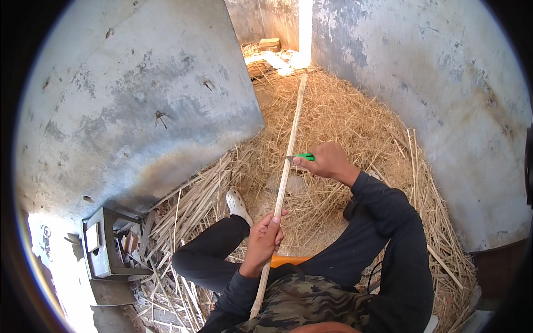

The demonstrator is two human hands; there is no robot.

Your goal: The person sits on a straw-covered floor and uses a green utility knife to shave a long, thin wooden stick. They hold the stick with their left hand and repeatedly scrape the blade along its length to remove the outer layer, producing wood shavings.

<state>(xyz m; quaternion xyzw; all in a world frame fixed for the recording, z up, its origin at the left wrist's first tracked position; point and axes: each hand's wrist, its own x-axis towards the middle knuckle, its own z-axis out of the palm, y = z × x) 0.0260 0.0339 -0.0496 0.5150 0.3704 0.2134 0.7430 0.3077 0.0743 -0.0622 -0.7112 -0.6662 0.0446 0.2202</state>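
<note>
A long pale strip of split bamboo (285, 175) slants away from my lap toward the far corner, with a knobby joint near its far end. My left hand (264, 240) is closed around its lower part, thumb lying along the top. In my right hand (330, 160) is a green utility knife (306, 157), gripped in a fist. Its dark blade points left and meets the strip about midway along its length. Part of the knife's handle is hidden inside my fingers.
Fine shavings (338, 105) heap up beyond my hands, between two worn grey walls (139, 94) (444, 105). Loose bamboo strips (191, 211) lie at the left, beside a small wooden stand (102, 261). My foot in a white clog (237, 205) rests left of the strip.
</note>
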